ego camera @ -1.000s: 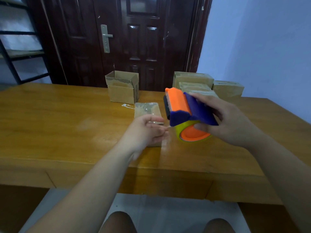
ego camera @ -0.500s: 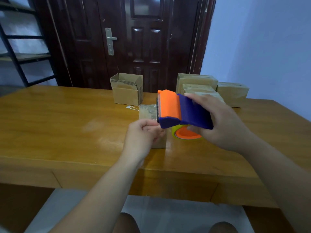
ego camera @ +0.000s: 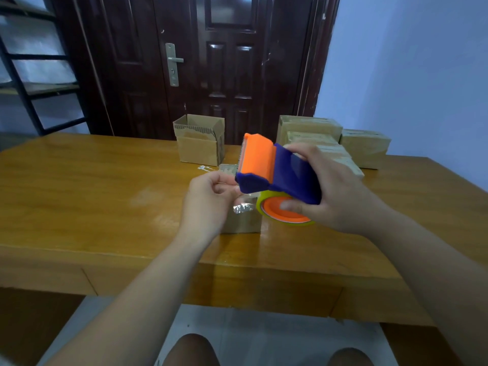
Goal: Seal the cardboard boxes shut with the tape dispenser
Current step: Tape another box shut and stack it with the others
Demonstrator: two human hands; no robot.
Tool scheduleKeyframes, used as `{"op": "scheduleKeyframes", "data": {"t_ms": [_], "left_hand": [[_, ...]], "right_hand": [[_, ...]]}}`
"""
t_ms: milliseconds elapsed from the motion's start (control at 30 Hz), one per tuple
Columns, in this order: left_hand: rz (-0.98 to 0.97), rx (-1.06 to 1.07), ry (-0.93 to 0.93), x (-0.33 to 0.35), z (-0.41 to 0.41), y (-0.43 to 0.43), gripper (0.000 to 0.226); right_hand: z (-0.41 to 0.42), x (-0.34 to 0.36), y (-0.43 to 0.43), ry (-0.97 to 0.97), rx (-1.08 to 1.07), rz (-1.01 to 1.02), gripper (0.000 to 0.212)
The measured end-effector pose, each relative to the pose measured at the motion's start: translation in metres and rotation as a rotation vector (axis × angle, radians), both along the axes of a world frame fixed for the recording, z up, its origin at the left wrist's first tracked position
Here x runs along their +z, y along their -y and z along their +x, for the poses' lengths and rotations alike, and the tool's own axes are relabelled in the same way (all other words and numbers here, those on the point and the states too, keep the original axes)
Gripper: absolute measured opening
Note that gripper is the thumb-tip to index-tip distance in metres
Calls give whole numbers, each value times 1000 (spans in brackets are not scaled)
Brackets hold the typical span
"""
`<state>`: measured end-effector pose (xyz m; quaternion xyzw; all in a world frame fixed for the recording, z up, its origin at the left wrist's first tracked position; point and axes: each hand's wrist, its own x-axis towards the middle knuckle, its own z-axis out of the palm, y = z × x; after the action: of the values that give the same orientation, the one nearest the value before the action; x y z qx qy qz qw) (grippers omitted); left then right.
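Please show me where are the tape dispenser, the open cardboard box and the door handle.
tape dispenser (ego camera: 284, 175), head view, on its blue body.
open cardboard box (ego camera: 198, 151), head view, on its front wall.
door handle (ego camera: 176, 59), head view, on the lever.

tape dispenser (ego camera: 274, 170): orange, dark blue | boxes (ego camera: 200, 143): brown | table (ego camera: 92, 196): honey wood

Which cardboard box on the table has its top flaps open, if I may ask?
The open box before the door: its flaps stand up. The clustered boxes at right and the nearest box are closed.
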<state>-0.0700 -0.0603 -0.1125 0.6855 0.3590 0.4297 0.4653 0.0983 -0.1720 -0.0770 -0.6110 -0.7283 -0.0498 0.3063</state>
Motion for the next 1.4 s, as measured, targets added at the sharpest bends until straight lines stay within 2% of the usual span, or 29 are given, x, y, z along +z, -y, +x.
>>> {"op": "scheduleKeyframes", "data": {"t_ms": [100, 167, 333, 433, 500, 533, 633, 667, 900, 1167, 1400], "left_hand": [[90, 83, -107, 3, 0, -3, 19], [99, 84, -124, 5, 0, 0, 21], [24, 63, -129, 12, -12, -8, 5], [-33, 37, -153, 18, -22, -17, 3], [-63, 21, -156, 21, -26, -19, 3], [-72, 21, -157, 22, -27, -20, 3], [-74, 49, -163, 22, -33, -26, 3], [-75, 47, -162, 21, -34, -26, 4], [-146, 62, -85, 11, -29, -29, 6], [-87, 191, -115, -3, -15, -35, 8], [-70, 193, -227, -4, -10, -48, 7]], "right_hand": [[11, -12, -6, 130, -84, -117, 75], [19, -26, -8, 141, -118, -187, 73], [28, -34, -9, -201, -79, -124, 67], [30, -33, -11, -428, -26, -105, 71], [29, -29, -11, -482, 19, -104, 71], [27, -26, -11, -427, 17, -105, 68], [25, -19, -17, -22, -41, -180, 68], [27, -20, -18, 51, -53, -200, 68], [37, -17, -14, -162, -115, -175, 65], [38, -11, -23, -168, -149, -206, 77], [50, -14, -29, -126, -140, -210, 80]]}}
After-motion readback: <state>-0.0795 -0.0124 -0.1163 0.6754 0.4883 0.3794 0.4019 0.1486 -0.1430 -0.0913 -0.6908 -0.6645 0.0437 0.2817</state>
